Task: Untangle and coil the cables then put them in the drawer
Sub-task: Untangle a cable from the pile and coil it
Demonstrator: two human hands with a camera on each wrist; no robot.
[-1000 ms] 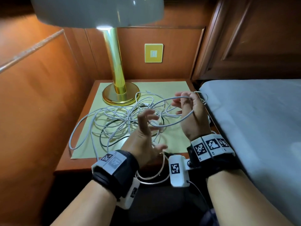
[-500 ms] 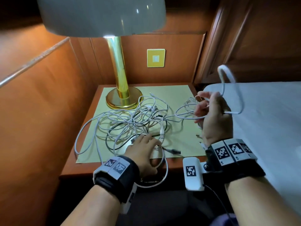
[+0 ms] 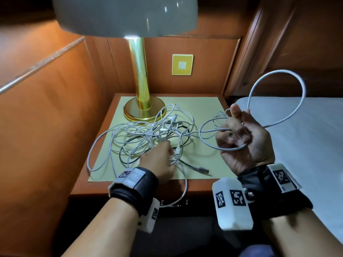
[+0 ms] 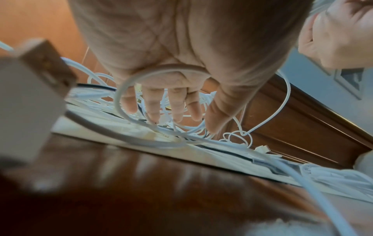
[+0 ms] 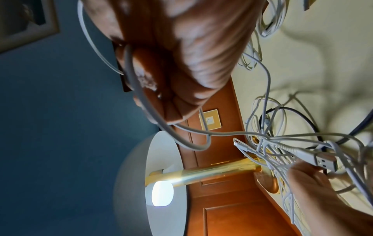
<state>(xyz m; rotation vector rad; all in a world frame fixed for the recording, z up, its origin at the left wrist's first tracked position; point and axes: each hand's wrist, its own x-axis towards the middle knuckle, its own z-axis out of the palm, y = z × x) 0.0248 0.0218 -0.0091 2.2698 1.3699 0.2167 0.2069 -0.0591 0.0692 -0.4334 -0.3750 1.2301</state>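
R hand [image 3: 243, 140] has lifted its white cable [image 3: 278, 101] into a bigger loop, fingers curled round it (coil started). L hand [image 3: 159, 162], fingers extended, prob. pinning the tangle [image 3: 148, 134] on the nightstand mat [image 3: 204, 108].

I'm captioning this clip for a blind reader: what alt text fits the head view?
A person's right hand holds up a loop of white cable beside a bed, while the left hand presses on a cable tangle lying on a nightstand under a brass lamp.
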